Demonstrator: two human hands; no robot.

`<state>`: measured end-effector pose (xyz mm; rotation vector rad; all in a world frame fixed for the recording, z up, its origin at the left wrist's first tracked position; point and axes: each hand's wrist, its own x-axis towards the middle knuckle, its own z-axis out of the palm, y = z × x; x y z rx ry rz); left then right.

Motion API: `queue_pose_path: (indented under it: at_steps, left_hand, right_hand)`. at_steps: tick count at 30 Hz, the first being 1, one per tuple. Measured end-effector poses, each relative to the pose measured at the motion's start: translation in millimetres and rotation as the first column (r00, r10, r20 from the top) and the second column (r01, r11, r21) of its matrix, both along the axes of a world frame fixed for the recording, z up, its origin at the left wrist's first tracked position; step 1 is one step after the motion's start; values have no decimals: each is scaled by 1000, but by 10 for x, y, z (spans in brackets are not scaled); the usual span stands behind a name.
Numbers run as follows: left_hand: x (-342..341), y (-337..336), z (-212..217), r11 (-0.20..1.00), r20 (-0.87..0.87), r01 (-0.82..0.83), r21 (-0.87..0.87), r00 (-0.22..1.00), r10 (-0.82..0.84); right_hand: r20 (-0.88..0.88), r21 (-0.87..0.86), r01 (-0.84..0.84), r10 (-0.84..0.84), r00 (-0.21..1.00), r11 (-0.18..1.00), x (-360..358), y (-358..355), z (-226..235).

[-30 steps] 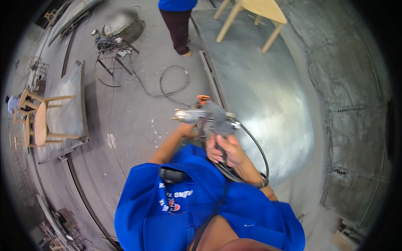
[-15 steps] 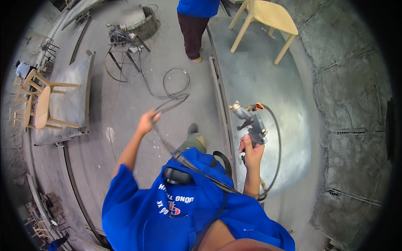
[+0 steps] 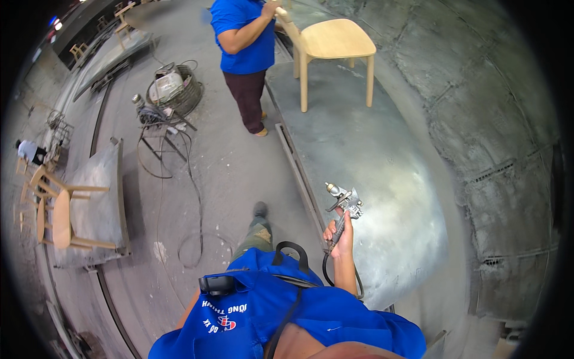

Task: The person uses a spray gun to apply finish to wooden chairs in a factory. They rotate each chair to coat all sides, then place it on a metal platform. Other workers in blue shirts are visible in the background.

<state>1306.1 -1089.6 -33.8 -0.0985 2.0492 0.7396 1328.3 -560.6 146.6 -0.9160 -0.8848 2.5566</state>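
The spray gun (image 3: pixel 350 202) is in the right hand (image 3: pixel 341 239), raised over the metal-topped counter (image 3: pixel 388 161) just inside its left edge, toward the near end, while the pale wooden chair (image 3: pixel 338 39) stands at the far end with the co-worker's hand (image 3: pixel 271 9) on its back. The right fingers (image 3: pixel 329 229) curl round the handle and pinch it against the palm, a secure hold that seems best kept firm but loose at the wrist. Since the nozzle (image 3: pixel 330 187) tips toward the left edge and the far end, roughly the side where the co-worker (image 3: pixel 245 48) stands, it would be wise to mind its line and leave the trigger (image 3: pixel 336 204) alone until the aim is sure. The dark hose (image 3: pixel 324 269) loops beneath the handle and wants enough slack to clear that edge without tugging the gun round. As for what is hidden, the left hand is out of view, with only a strip of left forearm (image 3: pixel 190 308) beside the blue shirt (image 3: pixel 359 317), so I cannot tell how its fingers stand; the shirt covers part of the counter's near end, the top of the chair back is hard to make out, and whether a finger presses the trigger is too small to tell
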Motion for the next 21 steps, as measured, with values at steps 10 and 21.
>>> queue_pose_path:
  at_steps: [10,21]
  left_hand:
    - [-2568,1256,283,982,-615,148,117,787,-46]
    - [-4608,1299,-29,887,-504,377,267,839,-205]
  right_hand:
    - [139,307,-222,187,972,925,-1061,176,-15]
    - [97,161,-68,53,994,985,-2828,-103,-298]
